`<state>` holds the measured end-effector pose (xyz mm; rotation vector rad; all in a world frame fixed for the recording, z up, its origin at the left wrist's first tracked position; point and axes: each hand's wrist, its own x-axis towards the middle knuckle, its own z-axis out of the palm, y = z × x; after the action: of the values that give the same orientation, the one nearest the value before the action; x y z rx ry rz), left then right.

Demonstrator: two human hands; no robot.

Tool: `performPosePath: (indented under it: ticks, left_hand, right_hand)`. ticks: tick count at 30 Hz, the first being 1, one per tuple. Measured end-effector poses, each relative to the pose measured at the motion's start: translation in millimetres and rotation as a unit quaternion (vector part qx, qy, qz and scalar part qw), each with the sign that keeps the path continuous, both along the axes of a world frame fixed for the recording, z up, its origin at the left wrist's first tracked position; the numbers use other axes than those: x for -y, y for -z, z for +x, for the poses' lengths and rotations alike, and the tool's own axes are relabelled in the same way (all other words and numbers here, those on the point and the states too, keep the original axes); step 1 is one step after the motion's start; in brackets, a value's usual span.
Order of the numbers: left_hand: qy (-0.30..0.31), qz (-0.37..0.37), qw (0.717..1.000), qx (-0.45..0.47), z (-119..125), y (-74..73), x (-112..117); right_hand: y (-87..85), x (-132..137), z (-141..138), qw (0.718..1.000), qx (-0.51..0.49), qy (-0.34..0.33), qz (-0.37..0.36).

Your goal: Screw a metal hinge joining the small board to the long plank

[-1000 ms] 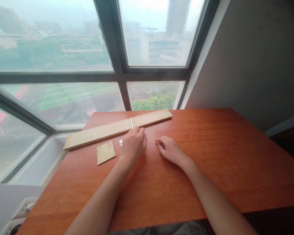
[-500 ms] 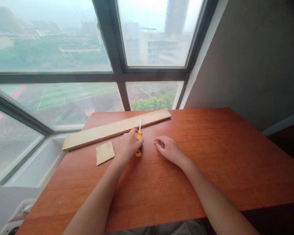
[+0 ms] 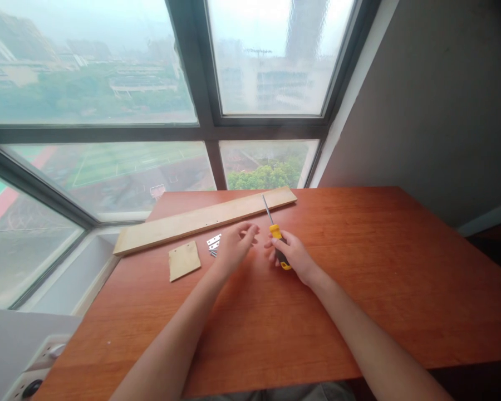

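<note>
A screwdriver (image 3: 280, 250) with a yellow and black handle is gripped in my right hand (image 3: 296, 257), its metal shaft tilted up and to the left. Just left of it, my left hand (image 3: 236, 245) holds nothing, its fingers apart and bent toward the screwdriver. Partly hidden behind that hand are metal hinges (image 3: 214, 241) and several screws (image 3: 212, 253). A small square wooden piece (image 3: 184, 262) with holes near its top edge lies further left. Behind everything stretches a long pale board (image 3: 204, 217), lying at a slant.
The reddish-brown wooden table (image 3: 384, 267) reaches from my lap to the windows (image 3: 271, 125). A grey wall (image 3: 434, 128) rises on the right. Power sockets (image 3: 45, 359) sit low at the left, beside the table edge.
The screwdriver has passed from my left hand to my right hand and moved rightward. My left hand has let go and shifted slightly right, so the hinges and screws now show.
</note>
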<state>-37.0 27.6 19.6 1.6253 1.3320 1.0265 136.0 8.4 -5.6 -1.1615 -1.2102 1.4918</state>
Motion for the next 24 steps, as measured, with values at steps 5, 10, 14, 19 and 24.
performPosePath:
  ticks: [5, 10, 14, 19, 24]
  left_hand:
    - [-0.135, 0.135, 0.924, -0.331, -81.4, -20.0, -29.2]
    - [-0.183, 0.132, 0.828, -0.512, -161.6, -7.7, -36.1]
    - [-0.140, 0.080, 0.815, -0.557, -189.8, 8.4, -32.0]
    - [-0.120, 0.106, 0.795, -0.584, -184.0, 12.8, -28.2]
    - [-0.129, 0.120, 0.786, -0.593, -170.8, 13.4, -25.4]
  right_hand:
    - [1.1, -5.5, 8.0, 0.998, -0.009, 0.061, -0.008]
    - [1.7, -7.3, 10.8, 0.998, 0.003, 0.067, -0.022]
    - [2.1, -7.9, 10.4, 0.997, 0.016, 0.062, -0.032]
    - [1.7, -8.3, 11.2, 0.997, 0.021, 0.057, -0.038]
    - [-0.2, -9.1, 12.2, 0.997, 0.019, 0.058, -0.039]
